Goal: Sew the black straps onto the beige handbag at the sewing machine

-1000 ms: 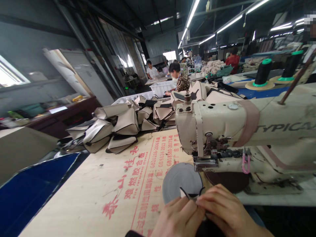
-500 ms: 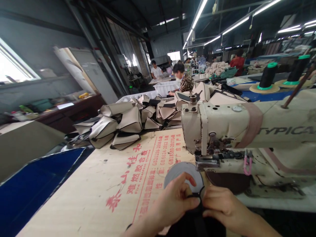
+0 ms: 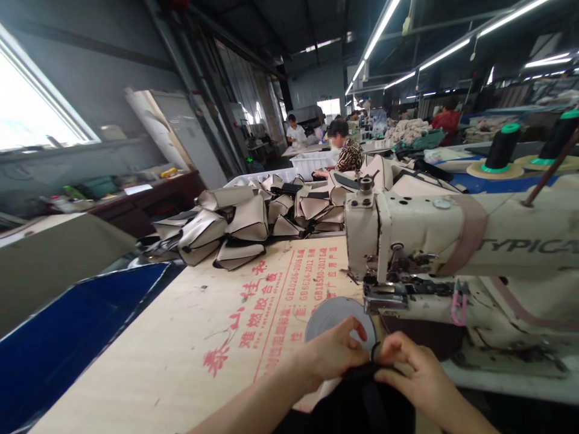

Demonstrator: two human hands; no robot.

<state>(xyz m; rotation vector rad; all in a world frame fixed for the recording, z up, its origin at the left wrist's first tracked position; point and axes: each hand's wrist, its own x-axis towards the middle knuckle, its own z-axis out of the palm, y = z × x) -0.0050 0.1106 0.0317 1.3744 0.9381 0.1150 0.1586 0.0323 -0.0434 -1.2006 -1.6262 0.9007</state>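
My left hand (image 3: 332, 352) and my right hand (image 3: 414, 374) meet at the table's near edge, both pinching a piece of black fabric (image 3: 362, 401) that bunches below them. Just behind my left fingers lies a roll of grey tape (image 3: 332, 313) on the plywood table (image 3: 217, 337). A cream sewing machine (image 3: 456, 253) marked TYPICAL stands right behind my hands, its presser foot (image 3: 384, 298) a little above the roll.
A heap of beige and black sewn pieces (image 3: 253, 220) covers the table's far end. A blue panel (image 3: 72, 337) lies at the left. Black thread cones (image 3: 502, 147) stand behind the machine. Other people (image 3: 344, 147) work at tables further back.
My hands have shifted right and lifted the black fabric up from the table edge. The view has tilted up and left.
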